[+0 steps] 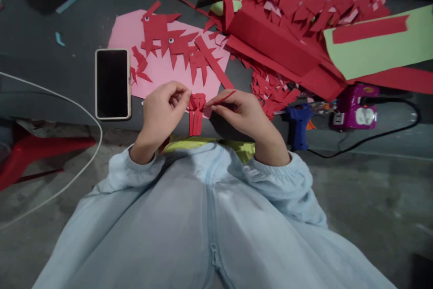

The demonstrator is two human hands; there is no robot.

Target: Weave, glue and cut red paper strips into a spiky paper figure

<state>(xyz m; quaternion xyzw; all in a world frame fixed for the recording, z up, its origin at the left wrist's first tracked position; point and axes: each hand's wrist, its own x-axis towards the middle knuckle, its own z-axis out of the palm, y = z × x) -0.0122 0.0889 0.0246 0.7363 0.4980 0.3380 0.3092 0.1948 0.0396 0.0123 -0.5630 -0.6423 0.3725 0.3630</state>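
1. While both hands work at the near edge of the dark surface [77, 77], the woven red piece [199, 113] sits between them, by the near side of the pink sheet [157, 75].
2. The left hand [165, 107] has a narrow, pinched grip on the piece's left edge; the right hand [241, 111] pinches a thin red strip [225, 97] at its right.
3. A hard tug on that strip could tear it or skew the weave; a slack left grip could let the loose strips spread.
4. The piece's long axis runs away from the body, woven end farther off, loose tails pointing toward the person.
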